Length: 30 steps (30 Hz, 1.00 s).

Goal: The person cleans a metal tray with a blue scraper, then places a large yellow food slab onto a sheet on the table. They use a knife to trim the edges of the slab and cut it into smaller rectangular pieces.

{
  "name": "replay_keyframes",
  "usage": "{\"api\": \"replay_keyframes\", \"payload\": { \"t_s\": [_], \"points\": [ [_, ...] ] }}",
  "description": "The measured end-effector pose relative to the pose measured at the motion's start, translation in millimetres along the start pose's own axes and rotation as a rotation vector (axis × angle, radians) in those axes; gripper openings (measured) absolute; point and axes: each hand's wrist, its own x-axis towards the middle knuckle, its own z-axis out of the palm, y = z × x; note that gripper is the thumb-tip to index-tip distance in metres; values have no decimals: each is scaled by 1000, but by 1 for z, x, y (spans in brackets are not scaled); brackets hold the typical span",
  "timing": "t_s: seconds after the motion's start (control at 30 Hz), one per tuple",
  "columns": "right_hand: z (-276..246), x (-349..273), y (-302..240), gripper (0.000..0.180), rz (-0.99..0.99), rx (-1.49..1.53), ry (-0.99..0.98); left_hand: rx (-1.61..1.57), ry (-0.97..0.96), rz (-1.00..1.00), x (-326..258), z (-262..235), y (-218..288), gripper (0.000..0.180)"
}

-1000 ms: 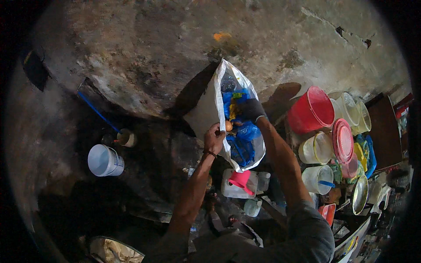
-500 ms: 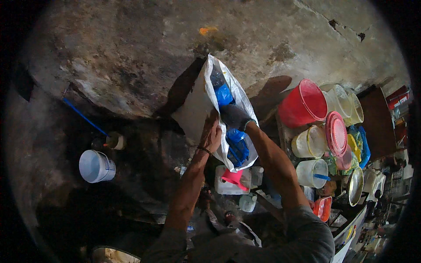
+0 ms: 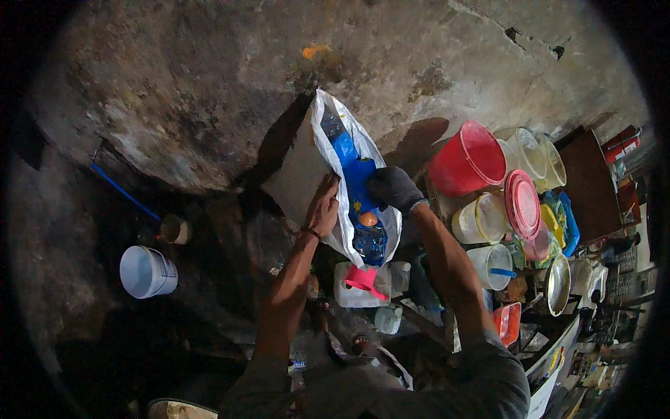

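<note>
A tall white sack [image 3: 289,185] stands with its mouth open in front of me. Bare, my left hand [image 3: 324,208] closes on the sack's left rim. My right hand [image 3: 395,190], in a dark glove, is closed at the right rim, its fingertips turned inward and partly hidden. Inside the sack show a blue plastic bag [image 3: 344,149], a larger deep-blue thing [image 3: 359,181] whose kind I cannot tell, and a small round orange-brown thing [image 3: 368,219]. Shiny dark-blue plastic [image 3: 370,243] lies at the near end.
To the right are a red bucket [image 3: 464,162], several whitish tubs and a pink lid [image 3: 522,202]. A white bucket [image 3: 146,272] stands at left. Near the sack's base, a pink funnel [image 3: 366,281] sits on a translucent jug [image 3: 342,292]. A stained wall [image 3: 209,84] rises behind.
My gloved right hand has moved from inside the sack out to its right rim. The deep-blue thing and round orange-brown thing now show. My left hand stays at the left rim.
</note>
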Motion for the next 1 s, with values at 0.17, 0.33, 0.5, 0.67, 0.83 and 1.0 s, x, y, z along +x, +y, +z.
{"api": "replay_keyframes", "payload": {
  "t_s": [0.17, 0.33, 0.5, 0.67, 0.83, 1.0],
  "points": [
    [48, 46, 4, 24, -493, -485, 142, 57, 38, 101, -5, 4, -3, 67],
    [56, 46, 1, 21, -569, -680, -35, 162, 11, 107, -6, -7, -5, 71],
    [34, 28, 1, 26, -674, -781, 3, 197, -6, 137, -2, -15, -7, 74],
    [27, 18, 4, 24, -216, -79, 227, 122, -48, 57, -13, -5, -3, 75],
    [69, 45, 5, 26, -259, -58, 345, 175, 0, 207, -21, 3, -4, 75],
    [55, 8, -33, 34, -151, 272, 436, 197, -5, 113, -27, -3, -4, 72]
  ]
}}
